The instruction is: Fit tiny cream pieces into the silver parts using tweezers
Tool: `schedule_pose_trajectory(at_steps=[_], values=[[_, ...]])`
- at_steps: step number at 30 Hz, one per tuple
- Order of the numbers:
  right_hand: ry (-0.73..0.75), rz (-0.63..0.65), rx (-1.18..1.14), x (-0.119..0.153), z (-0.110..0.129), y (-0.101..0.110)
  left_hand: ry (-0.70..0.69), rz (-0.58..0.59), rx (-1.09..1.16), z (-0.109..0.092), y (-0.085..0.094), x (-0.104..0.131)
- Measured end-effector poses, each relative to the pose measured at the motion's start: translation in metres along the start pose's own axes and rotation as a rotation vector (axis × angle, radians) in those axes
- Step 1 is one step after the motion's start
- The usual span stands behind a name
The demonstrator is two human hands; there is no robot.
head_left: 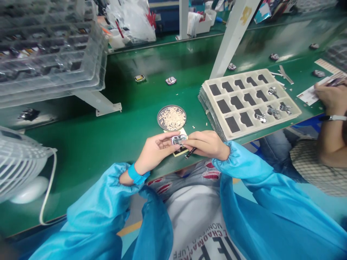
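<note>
1. Our left hand (155, 147) pinches the device casing (179, 139), apparently steadying it for our right hand (207, 144), which grips a black strip (190, 153), possibly tweezers.
2. We hold it near the round dish's (157, 119) six o'clock, presumably for easy reach.

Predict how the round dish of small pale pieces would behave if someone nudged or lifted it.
The round dish would probably slide rather than roll, since it lies flat. It seems unlikely to tip, being low and wide. The pale pieces look loose, so tilting might spill them over the shallow rim.
</note>
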State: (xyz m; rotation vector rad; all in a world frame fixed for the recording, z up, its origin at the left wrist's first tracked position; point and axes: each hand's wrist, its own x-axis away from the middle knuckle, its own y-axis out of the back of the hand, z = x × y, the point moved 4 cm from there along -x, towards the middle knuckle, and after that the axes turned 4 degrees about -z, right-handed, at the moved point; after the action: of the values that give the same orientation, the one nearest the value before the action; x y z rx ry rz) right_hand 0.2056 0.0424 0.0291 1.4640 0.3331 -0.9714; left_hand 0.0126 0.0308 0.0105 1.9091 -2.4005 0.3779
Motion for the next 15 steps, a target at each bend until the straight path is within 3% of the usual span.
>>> schedule_pose_trajectory(at_steps=[15], values=[[-0.007,-0.020,-0.033,0.0010,-0.0011,-0.0009,-0.021,-0.055,-0.058,0.0009,0.0005,0.0019]])
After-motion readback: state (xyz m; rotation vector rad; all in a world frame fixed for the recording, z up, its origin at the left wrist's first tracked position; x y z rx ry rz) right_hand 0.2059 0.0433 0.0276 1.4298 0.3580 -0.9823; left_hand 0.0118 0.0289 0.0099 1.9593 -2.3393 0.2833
